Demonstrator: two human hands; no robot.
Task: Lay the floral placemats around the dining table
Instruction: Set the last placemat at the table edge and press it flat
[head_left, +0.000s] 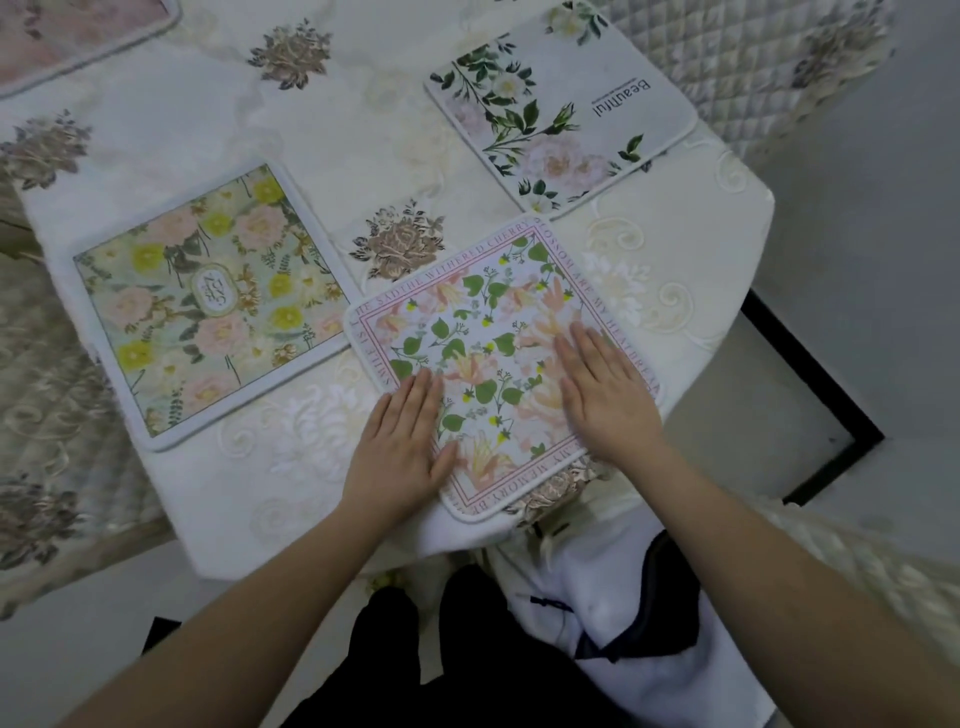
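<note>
A square placemat with green leaves, peach flowers and a pink lettered border lies flat at the near edge of the table. My left hand rests palm down on its near left edge, fingers spread. On its right half my right hand presses flat as well. To the left lies a placemat with yellow and pink flowers. At the far right sits a white placemat with green leaves and the word "Beautiful". A pink placemat shows partly at the top left corner.
The table wears a cream embroidered tablecloth with brown flower motifs. A quilted chair cover stands at the far right. White cloth with dark trim hangs below the table's near edge. Grey floor lies to the right.
</note>
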